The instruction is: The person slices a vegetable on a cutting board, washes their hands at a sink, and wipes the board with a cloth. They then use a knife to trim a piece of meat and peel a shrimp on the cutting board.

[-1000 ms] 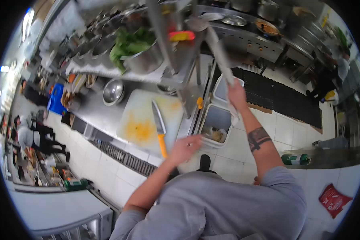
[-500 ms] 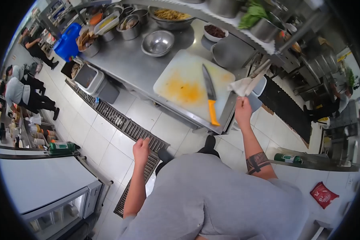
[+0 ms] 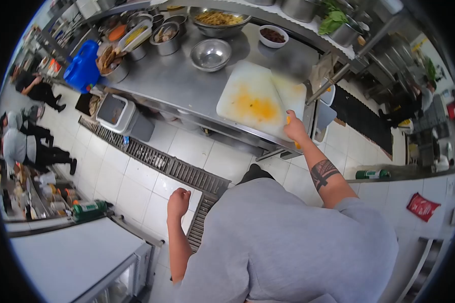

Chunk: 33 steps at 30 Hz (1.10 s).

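My right hand (image 3: 295, 127) is wrapped round the orange handle of a large knife (image 3: 277, 91), at the right edge of a steel table. The blade lies over a white cutting board (image 3: 231, 99) that has orange stains on it. My left hand (image 3: 179, 203) hangs over the floor, away from the table, with its fingers curled in and nothing visible in them. Beyond the board stand an empty steel bowl (image 3: 211, 54) and a white bowl of dark food (image 3: 273, 36).
A large bowl of yellowish food (image 3: 220, 21), pots and a blue jug (image 3: 83, 66) stand at the table's back and left. A grey bin (image 3: 118, 115) is below. Several people are at the far left and right. A white fridge (image 3: 81, 257) is at lower left.
My right hand has let go of the whitish cloth and taken the knife's handle. The view has shifted, and my left hand stays curled over the floor.
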Motion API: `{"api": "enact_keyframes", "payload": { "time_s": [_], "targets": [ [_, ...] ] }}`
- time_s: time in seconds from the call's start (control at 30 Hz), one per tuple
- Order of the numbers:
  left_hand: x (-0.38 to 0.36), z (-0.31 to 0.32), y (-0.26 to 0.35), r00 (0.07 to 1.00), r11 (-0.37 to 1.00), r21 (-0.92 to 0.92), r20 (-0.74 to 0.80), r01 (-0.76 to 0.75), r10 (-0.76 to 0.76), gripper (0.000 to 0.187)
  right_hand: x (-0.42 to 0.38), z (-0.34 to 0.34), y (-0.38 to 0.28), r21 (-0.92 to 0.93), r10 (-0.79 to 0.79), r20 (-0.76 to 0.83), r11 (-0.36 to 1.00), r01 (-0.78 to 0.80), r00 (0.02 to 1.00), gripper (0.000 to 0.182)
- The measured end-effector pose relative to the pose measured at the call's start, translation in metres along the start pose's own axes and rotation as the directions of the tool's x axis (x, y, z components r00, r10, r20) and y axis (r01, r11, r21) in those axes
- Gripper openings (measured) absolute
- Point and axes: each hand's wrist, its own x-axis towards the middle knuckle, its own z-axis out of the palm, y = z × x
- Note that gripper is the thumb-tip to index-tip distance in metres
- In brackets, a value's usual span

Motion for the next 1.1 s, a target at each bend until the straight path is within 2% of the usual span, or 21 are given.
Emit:
{"api": "enact_keyframes", "payload": {
  "time_s": [0.03,0.1,0.17,0.23,0.27,0.3,0.37,0.4,0.57,0.6,0.67,0.7,0.77,0.8,0.87,0.9,0.97,1.1],
  "targets": [
    [0.004,-0.001,0.005,0.999,1.000,-0.014,-0.024,-0.022,0.022,0.032,-0.002,-0.003,0.002,-0.031,-0.031,-0.043,0.999,0.030,0.999,0.066],
    [0.011,0.005,0.011,0.997,0.998,-0.043,0.050,-0.054,0.056,0.033,-0.010,-0.007,0.002,-0.028,0.022,-0.048,0.999,-0.024,0.999,0.063],
    [0.020,0.020,0.008,0.981,0.995,-0.018,0.171,-0.094,0.096,0.036,-0.019,-0.019,0.000,-0.024,0.065,-0.042,0.998,-0.066,0.997,0.060],
    [0.023,0.020,0.026,0.947,0.998,0.011,0.317,-0.063,0.056,0.040,-0.026,-0.024,-0.001,-0.015,0.111,-0.040,0.994,-0.112,0.993,0.055],
    [0.031,0.027,0.022,0.918,0.999,0.023,0.397,-0.034,0.022,0.045,-0.020,-0.016,0.012,-0.011,0.098,-0.091,0.995,-0.100,0.991,0.053],
    [0.034,0.026,0.029,0.926,1.000,0.021,0.378,-0.002,-0.006,0.045,-0.010,-0.008,0.031,-0.009,0.069,-0.129,0.997,-0.071,0.989,0.051],
    [0.045,0.016,0.046,0.884,0.984,0.141,0.467,-0.112,0.034,0.048,0.000,-0.003,0.046,0.085,0.003,-0.161,0.996,0.011,0.987,0.048],
    [0.055,0.022,0.036,0.884,0.973,0.186,0.466,-0.137,0.036,0.050,0.000,-0.009,0.038,0.087,0.014,-0.139,0.996,-0.002,0.990,0.049],
    [0.086,-0.011,0.051,0.908,0.988,0.152,0.413,0.002,-0.065,0.047,0.016,-0.017,0.039,0.076,-0.024,-0.133,0.997,0.035,0.991,0.052],
    [0.093,-0.018,0.053,0.915,0.981,0.194,0.398,-0.018,-0.061,0.049,0.024,-0.016,0.035,0.075,-0.048,-0.119,0.996,0.057,0.992,0.052],
    [0.106,-0.032,0.057,0.927,0.969,0.238,0.374,-0.068,-0.027,0.050,0.029,-0.013,0.034,-0.046,0.010,-0.116,0.999,-0.015,0.993,0.049],
    [0.116,-0.035,0.057,0.925,0.965,0.255,0.376,-0.056,-0.046,0.050,0.030,-0.014,0.030,-0.046,0.032,-0.106,0.998,-0.037,0.994,0.049],
    [0.139,-0.031,0.053,0.936,0.968,0.247,0.350,-0.044,-0.047,0.040,0.028,-0.010,0.021,-0.029,-0.064,-0.140,0.998,0.060,0.988,0.048],
    [0.148,-0.034,0.061,0.930,0.964,0.243,0.368,-0.105,0.009,0.038,0.028,-0.003,0.022,-0.028,-0.023,-0.144,0.999,0.019,0.989,0.048],
    [0.173,-0.030,0.060,0.908,0.955,0.232,0.411,-0.187,0.077,0.038,0.030,0.010,0.022,-0.031,-0.166,-0.264,0.986,0.164,0.950,0.051],
    [0.186,-0.027,0.061,0.892,0.943,0.218,0.430,-0.250,0.137,0.037,0.026,0.011,0.016,-0.037,-0.120,-0.280,0.993,0.115,0.953,0.051],
    [0.208,-0.036,0.075,0.839,0.918,0.162,0.484,-0.363,0.246,0.037,0.014,0.013,-0.006,-0.085,-0.135,-0.348,0.990,0.112,0.928,0.050],
    [0.270,-0.036,0.048,0.724,0.842,0.174,0.615,-0.510,0.312,0.040,-0.027,0.017,-0.038,-0.079,0.000,-0.438,0.996,-0.039,0.899,0.051]
  ]
}}
